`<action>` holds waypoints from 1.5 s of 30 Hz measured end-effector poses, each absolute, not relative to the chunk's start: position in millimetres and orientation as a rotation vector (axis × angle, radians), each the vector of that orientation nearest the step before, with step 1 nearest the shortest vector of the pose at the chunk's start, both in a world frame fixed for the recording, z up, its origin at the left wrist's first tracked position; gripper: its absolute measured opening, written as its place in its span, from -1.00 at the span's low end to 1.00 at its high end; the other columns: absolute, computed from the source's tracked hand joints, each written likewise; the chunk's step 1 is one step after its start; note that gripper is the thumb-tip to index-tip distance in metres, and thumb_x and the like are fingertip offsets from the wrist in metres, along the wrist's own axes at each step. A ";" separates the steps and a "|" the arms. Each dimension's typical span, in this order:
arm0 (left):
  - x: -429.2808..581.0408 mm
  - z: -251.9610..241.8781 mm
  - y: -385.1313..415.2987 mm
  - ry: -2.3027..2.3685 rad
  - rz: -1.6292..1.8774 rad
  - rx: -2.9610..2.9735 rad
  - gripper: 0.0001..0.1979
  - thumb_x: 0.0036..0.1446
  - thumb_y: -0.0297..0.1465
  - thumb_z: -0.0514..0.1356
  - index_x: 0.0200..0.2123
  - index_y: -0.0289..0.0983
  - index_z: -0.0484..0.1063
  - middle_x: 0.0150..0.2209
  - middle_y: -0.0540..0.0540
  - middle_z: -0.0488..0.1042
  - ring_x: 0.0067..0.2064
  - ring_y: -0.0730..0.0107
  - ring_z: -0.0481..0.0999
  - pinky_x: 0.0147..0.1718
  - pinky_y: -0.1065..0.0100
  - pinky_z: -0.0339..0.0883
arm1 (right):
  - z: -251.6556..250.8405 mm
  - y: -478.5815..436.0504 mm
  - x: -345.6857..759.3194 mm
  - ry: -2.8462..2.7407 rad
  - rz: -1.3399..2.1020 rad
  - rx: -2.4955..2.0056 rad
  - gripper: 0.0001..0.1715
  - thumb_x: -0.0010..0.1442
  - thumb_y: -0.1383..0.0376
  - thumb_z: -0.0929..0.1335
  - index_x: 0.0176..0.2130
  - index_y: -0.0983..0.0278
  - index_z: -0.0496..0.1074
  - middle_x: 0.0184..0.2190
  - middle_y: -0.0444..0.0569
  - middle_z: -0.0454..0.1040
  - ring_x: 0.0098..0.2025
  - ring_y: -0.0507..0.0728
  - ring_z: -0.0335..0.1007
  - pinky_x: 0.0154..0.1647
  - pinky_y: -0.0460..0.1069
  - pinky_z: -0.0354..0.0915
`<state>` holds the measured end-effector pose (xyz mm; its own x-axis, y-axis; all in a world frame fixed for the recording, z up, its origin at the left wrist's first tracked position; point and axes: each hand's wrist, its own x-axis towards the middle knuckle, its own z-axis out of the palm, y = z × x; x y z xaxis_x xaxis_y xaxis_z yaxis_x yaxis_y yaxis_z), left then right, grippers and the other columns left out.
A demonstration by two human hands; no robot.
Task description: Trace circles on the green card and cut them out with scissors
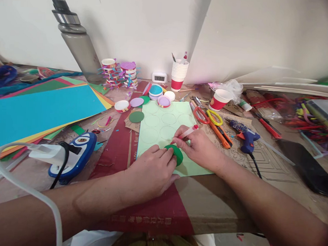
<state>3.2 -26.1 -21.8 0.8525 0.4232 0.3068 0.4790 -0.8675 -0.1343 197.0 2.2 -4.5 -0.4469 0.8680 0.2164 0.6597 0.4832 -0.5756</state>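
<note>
A pale green paper sheet [166, 126] with several pencilled circles lies flat in front of me. My left hand [150, 170] presses a dark green round disc [176, 153] down onto the sheet's near part, fingers curled over the disc's edge. My right hand [197, 146] pinches a white pen with a red cap [188, 131], its tip at the disc's rim.
Scissors [208, 116], an orange utility knife [221, 133] and a blue glue gun [245, 136] lie to the right. Paper cups [179, 74], coloured discs [136, 116], a grey bottle [77, 41] stand behind. Coloured card sheets [40, 111] and a blue-white device [74, 153] lie left.
</note>
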 end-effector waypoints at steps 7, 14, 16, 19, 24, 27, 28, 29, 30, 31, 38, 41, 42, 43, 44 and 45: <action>3.3 -20.8 -26.5 -0.676 -0.405 -2.810 -0.67 0.28 -0.21 0.14 -0.14 -0.38 0.49 -0.15 -0.25 0.56 -0.18 0.12 0.53 -0.22 0.15 0.29 | -4.5 3.1 198.9 -2.257 0.562 -1.270 -0.84 0.33 0.34 0.28 -0.31 0.28 0.39 -0.38 -0.05 0.50 -0.34 0.07 0.39 -0.31 -0.05 0.20; 3.1 -19.2 -26.3 -0.684 -0.379 -2.817 -0.68 0.28 -0.21 0.15 -0.13 -0.37 0.48 -0.14 -0.24 0.57 -0.17 0.14 0.54 -0.21 0.15 0.30 | -2.5 2.9 199.5 -2.266 0.515 -1.283 -0.84 0.31 0.35 0.29 -0.34 0.28 0.38 -0.41 -0.06 0.48 -0.38 0.06 0.37 -0.34 -0.06 0.17; 3.0 -19.0 -26.1 -0.681 -0.381 -2.816 -0.68 0.28 -0.21 0.15 -0.13 -0.37 0.48 -0.13 -0.24 0.57 -0.18 0.14 0.54 -0.22 0.15 0.30 | -1.9 2.7 199.8 -2.273 0.500 -1.291 -0.83 0.31 0.34 0.29 -0.35 0.28 0.37 -0.42 -0.06 0.47 -0.39 0.06 0.37 -0.34 -0.06 0.16; 3.3 -18.7 -26.0 -0.694 -0.383 -2.817 -0.68 0.27 -0.21 0.16 -0.13 -0.37 0.48 -0.14 -0.23 0.57 -0.18 0.13 0.54 -0.22 0.15 0.31 | -1.4 2.3 200.3 -2.276 0.488 -1.304 -0.84 0.31 0.34 0.29 -0.35 0.28 0.36 -0.43 -0.06 0.49 -0.40 0.06 0.37 -0.35 -0.06 0.15; 3.6 -18.6 -26.3 -0.695 -0.376 -2.829 -0.68 0.28 -0.22 0.15 -0.13 -0.37 0.48 -0.15 -0.23 0.57 -0.18 0.12 0.55 -0.22 0.14 0.31 | -0.6 1.8 200.9 -2.282 0.431 -1.320 -0.85 0.30 0.32 0.29 -0.34 0.28 0.36 -0.49 -0.08 0.47 -0.45 0.05 0.33 -0.37 -0.06 0.14; 2.9 -18.8 -26.4 -0.701 -0.373 -2.831 -0.67 0.28 -0.21 0.14 -0.12 -0.37 0.47 -0.14 -0.24 0.57 -0.17 0.12 0.55 -0.21 0.14 0.30 | 0.1 1.7 201.6 -2.297 0.404 -1.314 -0.84 0.29 0.32 0.29 -0.35 0.28 0.36 -0.52 -0.10 0.46 -0.48 0.04 0.31 -0.38 -0.06 0.14; 2.7 -18.8 -26.3 -0.707 -0.372 -2.834 -0.67 0.28 -0.21 0.14 -0.11 -0.37 0.47 -0.14 -0.25 0.57 -0.16 0.12 0.55 -0.21 0.15 0.30 | 0.3 1.7 201.9 -2.301 0.395 -1.310 -0.84 0.29 0.32 0.29 -0.36 0.28 0.36 -0.52 -0.10 0.45 -0.49 0.03 0.30 -0.39 -0.06 0.14; 2.5 -18.8 -26.2 -0.711 -0.370 -2.837 -0.67 0.28 -0.20 0.14 -0.11 -0.37 0.46 -0.14 -0.25 0.57 -0.16 0.13 0.55 -0.20 0.15 0.30 | 0.4 1.6 202.2 -2.305 0.387 -1.306 -0.83 0.29 0.33 0.29 -0.37 0.28 0.36 -0.53 -0.10 0.45 -0.49 0.03 0.30 -0.39 -0.06 0.14; 2.5 -18.7 -26.0 -0.710 -0.367 -2.841 -0.67 0.28 -0.20 0.15 -0.11 -0.37 0.46 -0.14 -0.25 0.57 -0.16 0.13 0.55 -0.20 0.16 0.29 | 0.5 1.6 202.6 -2.311 0.378 -1.301 -0.83 0.29 0.33 0.29 -0.37 0.28 0.36 -0.52 -0.10 0.45 -0.49 0.03 0.30 -0.39 -0.06 0.14; 2.6 -18.6 -25.7 -0.707 -0.363 -2.843 -0.67 0.28 -0.20 0.15 -0.11 -0.37 0.47 -0.14 -0.25 0.57 -0.16 0.13 0.55 -0.20 0.16 0.29 | 0.6 1.6 202.9 -2.317 0.370 -1.297 -0.82 0.29 0.33 0.28 -0.38 0.28 0.35 -0.52 -0.10 0.45 -0.49 0.03 0.30 -0.39 -0.06 0.14; 3.7 -16.7 -25.6 -0.765 -0.341 -2.888 -0.67 0.28 -0.19 0.15 -0.12 -0.35 0.47 -0.15 -0.23 0.57 -0.16 0.10 0.56 -0.19 0.14 0.30 | 2.1 0.6 204.3 -2.350 0.351 -1.285 -0.82 0.29 0.35 0.28 -0.39 0.27 0.32 -0.55 -0.12 0.40 -0.50 0.03 0.28 -0.39 -0.06 0.12; 3.0 -15.6 -24.6 -0.777 -0.347 -2.904 -0.66 0.30 -0.18 0.11 -0.13 -0.35 0.48 -0.15 -0.24 0.57 -0.16 0.12 0.57 -0.18 0.14 0.30 | 2.6 0.2 205.1 -2.357 0.344 -1.289 -0.83 0.29 0.35 0.29 -0.39 0.26 0.31 -0.57 -0.14 0.38 -0.51 0.03 0.26 -0.39 -0.06 0.10; 2.4 -15.2 -23.6 -0.767 -0.355 -2.906 -0.68 0.32 -0.21 0.09 -0.15 -0.34 0.49 -0.15 -0.23 0.58 -0.17 0.14 0.57 -0.18 0.14 0.30 | 2.7 0.1 205.4 -2.361 0.338 -1.289 -0.83 0.29 0.35 0.29 -0.39 0.26 0.31 -0.58 -0.15 0.37 -0.52 0.03 0.25 -0.39 -0.05 0.10; 1.8 -14.7 -22.3 -0.756 -0.360 -2.908 -0.71 0.33 -0.26 0.07 -0.17 -0.33 0.50 -0.16 -0.22 0.58 -0.18 0.17 0.57 -0.19 0.16 0.29 | 2.9 0.0 205.7 -2.365 0.335 -1.285 -0.84 0.28 0.35 0.29 -0.38 0.25 0.31 -0.58 -0.15 0.37 -0.52 0.03 0.25 -0.39 -0.05 0.09; 1.0 -14.1 -20.6 -0.749 -0.362 -2.913 -0.73 0.34 -0.31 0.06 -0.18 -0.32 0.51 -0.16 -0.20 0.59 -0.20 0.20 0.57 -0.20 0.17 0.29 | 3.0 -0.1 205.9 -2.370 0.335 -1.280 -0.84 0.28 0.35 0.29 -0.38 0.25 0.31 -0.58 -0.15 0.38 -0.51 0.03 0.25 -0.39 -0.05 0.09; 0.1 -13.6 -18.5 -0.748 -0.361 -2.924 -0.76 0.33 -0.37 0.06 -0.19 -0.31 0.52 -0.17 -0.18 0.59 -0.21 0.23 0.57 -0.21 0.19 0.28 | 3.2 -0.2 206.1 -2.373 0.339 -1.276 -0.85 0.28 0.36 0.29 -0.37 0.25 0.31 -0.57 -0.15 0.39 -0.51 0.03 0.26 -0.39 -0.05 0.09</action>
